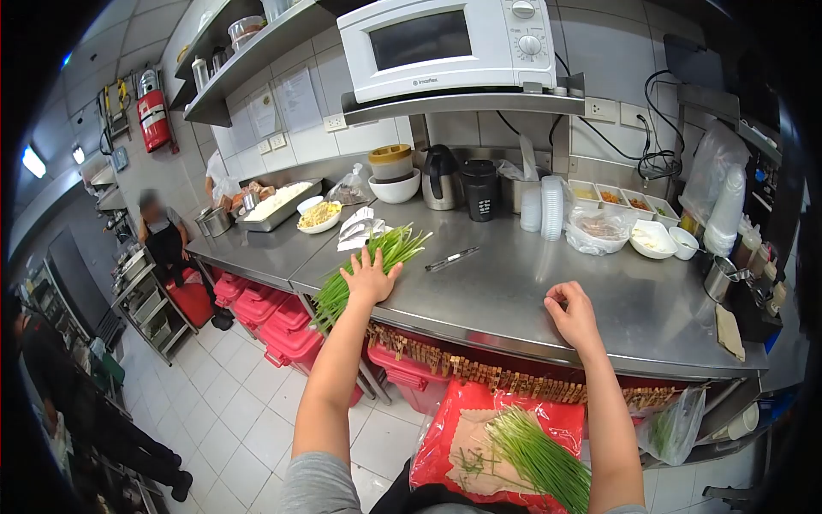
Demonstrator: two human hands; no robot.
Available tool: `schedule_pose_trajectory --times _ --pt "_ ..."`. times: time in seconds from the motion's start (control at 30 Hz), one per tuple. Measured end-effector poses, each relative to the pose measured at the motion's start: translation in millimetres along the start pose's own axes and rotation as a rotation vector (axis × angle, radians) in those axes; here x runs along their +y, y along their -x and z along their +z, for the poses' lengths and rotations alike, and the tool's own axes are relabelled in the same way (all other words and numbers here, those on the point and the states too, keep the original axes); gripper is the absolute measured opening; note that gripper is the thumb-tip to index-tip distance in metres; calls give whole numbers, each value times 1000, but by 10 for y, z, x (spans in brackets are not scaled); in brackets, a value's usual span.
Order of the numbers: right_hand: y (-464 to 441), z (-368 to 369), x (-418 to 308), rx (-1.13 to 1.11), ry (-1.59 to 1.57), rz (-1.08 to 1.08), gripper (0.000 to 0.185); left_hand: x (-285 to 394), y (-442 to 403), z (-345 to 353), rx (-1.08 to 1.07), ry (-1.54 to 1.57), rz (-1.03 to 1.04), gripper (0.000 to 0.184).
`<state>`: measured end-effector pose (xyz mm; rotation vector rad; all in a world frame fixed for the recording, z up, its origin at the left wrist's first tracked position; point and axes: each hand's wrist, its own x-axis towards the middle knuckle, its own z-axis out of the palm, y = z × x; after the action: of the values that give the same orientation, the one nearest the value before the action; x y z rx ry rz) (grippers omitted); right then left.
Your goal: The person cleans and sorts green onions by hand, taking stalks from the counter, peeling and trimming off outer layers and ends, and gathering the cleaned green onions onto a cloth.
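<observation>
My left hand point(372, 277) lies with its fingers spread on a bunch of chives point(394, 247) on the steel counter point(505, 257). Part of the bunch hangs past the counter's front edge. Over the counter's right half, near the front, my right hand point(573, 313) has its fingers curled, with nothing visible in them. Between the hands, farther back, a pen point(451, 259) rests on the counter. A second bunch of chives point(539, 454) lies low in front of me on brown paper point(473, 441) and a red plastic bag point(437, 445), with loose cut bits beside it.
Crumpled white paper point(360, 227) sits behind the left hand. Along the back stand a kettle point(442, 178), a black tumbler point(479, 190), stacked plastic lids point(552, 208) and food tubs point(611, 196). A microwave point(445, 47) is shelved above. Clothespins point(479, 370) line the front edge. Two people are at left.
</observation>
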<state>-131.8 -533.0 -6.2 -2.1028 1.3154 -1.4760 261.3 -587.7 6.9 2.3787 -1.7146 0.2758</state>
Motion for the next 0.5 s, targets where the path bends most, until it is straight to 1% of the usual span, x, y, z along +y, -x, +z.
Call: schedule_pose_trajectory --times 0.1,0.23,0.33,0.43,0.47,0.5 --pt "13 -1 -3 -34 33 2 13 91 116 -26 -18 -35 61 76" --pt "19 -5 -4 -51 114 -20 11 92 109 5 -28 -31 59 74" --pt "22 -12 3 -57 120 -18 10 113 178 -59 117 37 70 58" --pt "21 -15 8 -67 109 -16 10 -102 -56 29 368 391 153 38" --pt "17 -13 10 -66 110 -14 9 -136 -117 69 583 451 207 21" --pt "15 -12 13 -65 111 -10 9 -193 -198 98 565 475 229 18"
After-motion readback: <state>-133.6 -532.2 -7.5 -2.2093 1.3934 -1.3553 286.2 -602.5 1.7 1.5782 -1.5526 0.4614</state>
